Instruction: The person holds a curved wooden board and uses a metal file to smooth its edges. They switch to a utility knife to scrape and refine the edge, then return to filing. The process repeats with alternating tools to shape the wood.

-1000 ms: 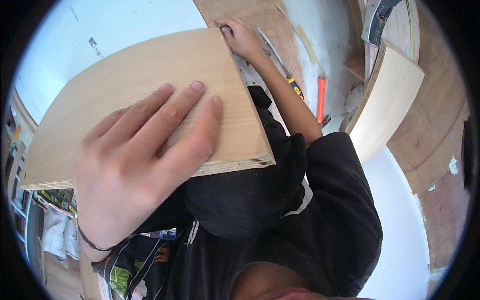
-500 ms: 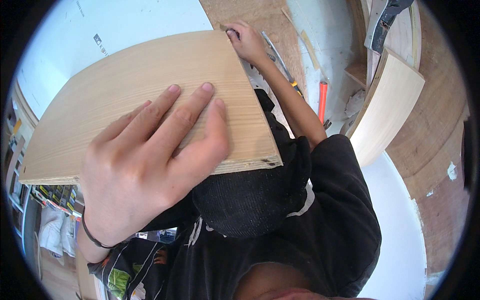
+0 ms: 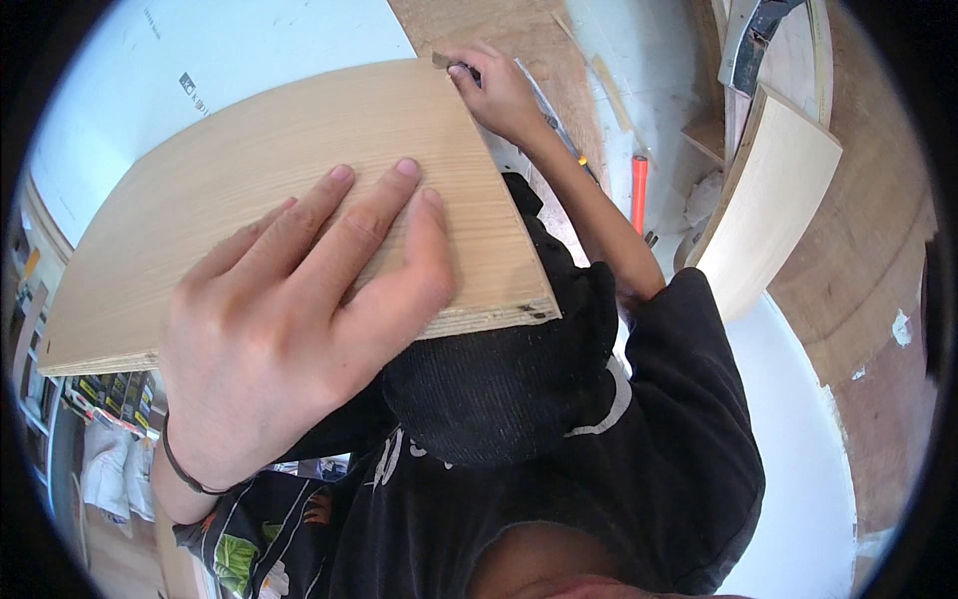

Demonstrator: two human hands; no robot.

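My left hand [image 3: 279, 299], with a dark band at the wrist, lies open on a light wooden board [image 3: 190, 180], fingers apart and pressing on its face. The board has a raw plywood edge and rests over black fabric [image 3: 469, 399] on my body. At the board's far right corner, my right hand [image 3: 499, 90] is closed on a small dark object with a flat tip [image 3: 440, 60], too small and hidden to name, held against the edge.
A white sheet [image 3: 239, 40] lies beyond the board. To the right are an orange-handled tool [image 3: 639, 195], a partly hidden yellow-tipped tool [image 3: 582, 160], wood strips [image 3: 614, 95] and a pale board [image 3: 773, 200]. Boxes and white bags [image 3: 105, 469] sit at lower left.
My left hand appears a little further right in view. My right forearm has shifted slightly to the right, its hand still closed at the board's corner.
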